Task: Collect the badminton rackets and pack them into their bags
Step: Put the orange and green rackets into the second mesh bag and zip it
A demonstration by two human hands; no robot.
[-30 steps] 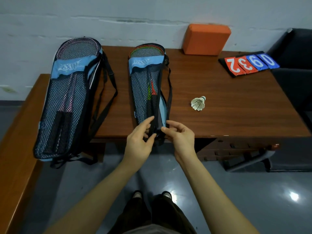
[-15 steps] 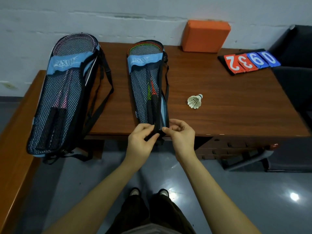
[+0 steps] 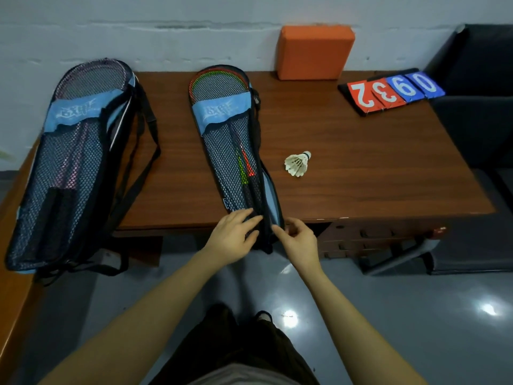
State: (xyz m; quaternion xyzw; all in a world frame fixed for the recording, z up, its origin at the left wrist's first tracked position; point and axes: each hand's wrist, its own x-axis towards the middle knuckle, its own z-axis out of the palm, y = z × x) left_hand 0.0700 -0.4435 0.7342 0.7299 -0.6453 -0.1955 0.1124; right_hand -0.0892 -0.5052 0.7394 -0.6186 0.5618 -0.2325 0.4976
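Note:
Two blue and black mesh racket bags lie on the brown table (image 3: 361, 173). The left bag (image 3: 69, 162) holds pink rackets and hangs over the table's front edge. The middle bag (image 3: 230, 140) holds a red and a green racket (image 3: 244, 168), whose heads show at its far end. My left hand (image 3: 231, 237) holds the near end of the middle bag, fingers over the mesh and thumb beneath. My right hand (image 3: 298, 240) pinches the bag's right edge by the zip with thumb and forefinger.
A white shuttlecock (image 3: 297, 163) lies right of the middle bag. An orange block (image 3: 316, 52) leans against the wall. A flip scoreboard (image 3: 391, 91) sits at the far right, with a dark chair (image 3: 477, 107) beyond. A wooden bench (image 3: 14, 287) runs along the left.
Both hands stay at the middle bag's near end. My left fingers have spread flatter over the mesh, and my right hand has shifted slightly right along the bag's edge.

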